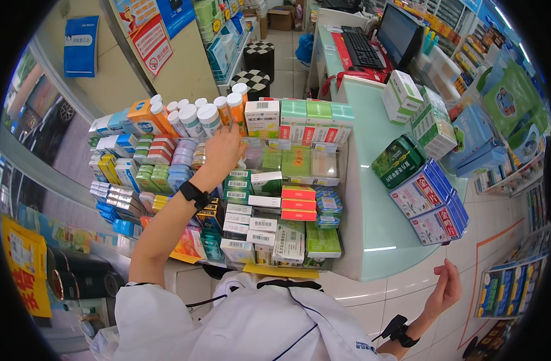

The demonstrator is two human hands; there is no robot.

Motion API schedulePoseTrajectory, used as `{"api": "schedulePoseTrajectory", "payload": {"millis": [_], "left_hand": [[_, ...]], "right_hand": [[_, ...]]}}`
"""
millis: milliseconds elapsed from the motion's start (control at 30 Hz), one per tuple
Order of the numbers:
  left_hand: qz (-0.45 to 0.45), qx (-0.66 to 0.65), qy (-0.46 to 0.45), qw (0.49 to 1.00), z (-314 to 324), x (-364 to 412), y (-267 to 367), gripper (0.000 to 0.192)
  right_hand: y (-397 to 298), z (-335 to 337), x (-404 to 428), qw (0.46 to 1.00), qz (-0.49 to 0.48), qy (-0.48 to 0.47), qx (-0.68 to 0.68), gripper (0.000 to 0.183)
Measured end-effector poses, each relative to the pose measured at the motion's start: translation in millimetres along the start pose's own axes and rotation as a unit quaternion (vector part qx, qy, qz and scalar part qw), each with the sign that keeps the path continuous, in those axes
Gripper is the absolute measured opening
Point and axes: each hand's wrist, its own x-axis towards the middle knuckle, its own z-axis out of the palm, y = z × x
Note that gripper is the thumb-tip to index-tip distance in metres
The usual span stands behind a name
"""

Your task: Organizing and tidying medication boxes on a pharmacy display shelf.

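Observation:
My left hand (pixel 225 146) reaches into a tiered display rack (pixel 347 167) of medicine boxes. Its fingertips touch the lower part of an orange tube with a white cap (pixel 236 110) on the top tier; whether they grip it is hidden. White bottles with ribbed caps (pixel 209 118) stand just left of the fingers, and a white and yellow carton (pixel 262 118) stands to the right. Off the rack, low on the right, my right hand (pixel 447 286) hangs over the tiled floor, fingers loosely bent, with nothing in it. Both wrists wear black bands.
A glass-topped counter (pixel 383 252) curves along the rack's right side, bearing blue and white cartons (pixel 420 194), a dark green container (pixel 398 160) and green and white boxes (pixel 433 122). A monitor (pixel 399 34) and keyboard (pixel 362 47) stand further back. Checkered stools (pixel 253 80) stand behind the rack.

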Motion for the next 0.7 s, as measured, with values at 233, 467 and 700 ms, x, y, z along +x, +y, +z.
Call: {"api": "schedulePoseTrajectory", "payload": {"millis": [233,467,700], "left_hand": [[-0.014,-0.051,-0.031,0.998,-6,0,-5,0.061],[-0.006,-0.14,0.0,0.99,1,-9,-3,0.068],[-0.022,-0.169,0.012,0.985,1,-11,-2,0.066]], "right_hand": [[5,-1,-6,1.0,0.005,0.009,0.008,0.019],[7,-1,-10,1.0,0.016,0.014,0.015,0.02],[8,-2,-12,0.999,0.027,0.01,0.015,0.021]]}}
